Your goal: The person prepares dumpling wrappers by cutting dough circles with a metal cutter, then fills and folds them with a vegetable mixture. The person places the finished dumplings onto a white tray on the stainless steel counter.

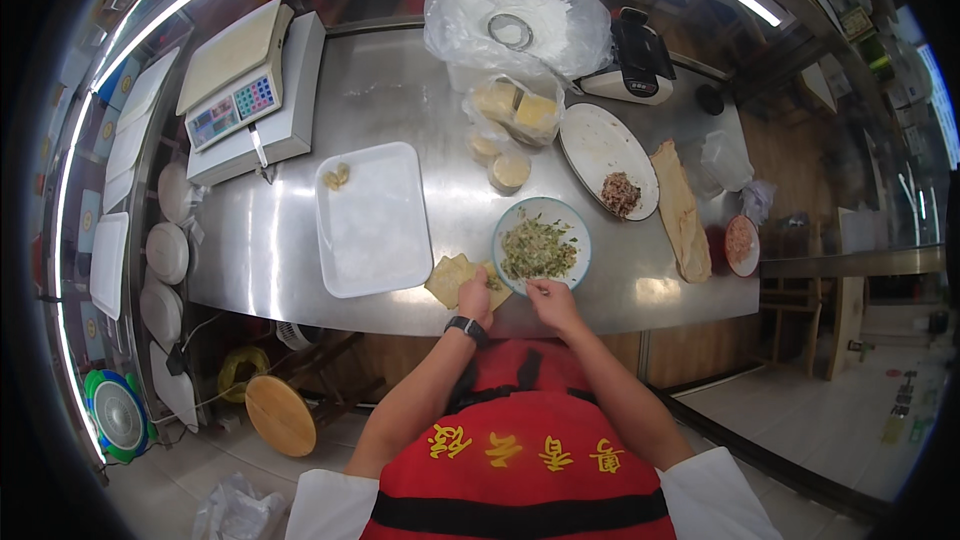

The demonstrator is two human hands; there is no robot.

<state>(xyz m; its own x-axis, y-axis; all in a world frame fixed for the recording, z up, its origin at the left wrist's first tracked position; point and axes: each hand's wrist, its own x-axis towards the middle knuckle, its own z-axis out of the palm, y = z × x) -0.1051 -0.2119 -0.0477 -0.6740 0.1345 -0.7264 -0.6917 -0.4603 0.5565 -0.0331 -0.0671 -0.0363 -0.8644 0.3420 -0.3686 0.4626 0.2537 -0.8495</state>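
My left hand [477,295] is shut on a thin yellow dough wrapper [496,298], on which a bit of green filling lies. More yellow wrappers [450,277] are spread on the steel table just left of it. At the near rim of a white bowl with a blue edge [498,229], my right hand [552,303] has its fingers closed together; a small utensil may be in them, but it is too hidden to tell. Chopped green filling [536,247] lies in the bowl. Left of the wrappers is a white plastic tray [379,225] with a few small dumplings [337,176] in its far left corner.
Beyond the bowl are bagged stacks of round wrappers [508,171] and a bag of flour [555,19]. An oval plate [596,135] holds minced filling, with a folded cloth [682,214] beside it. A red bowl [741,246] stands far right, a digital scale [232,82] far left.
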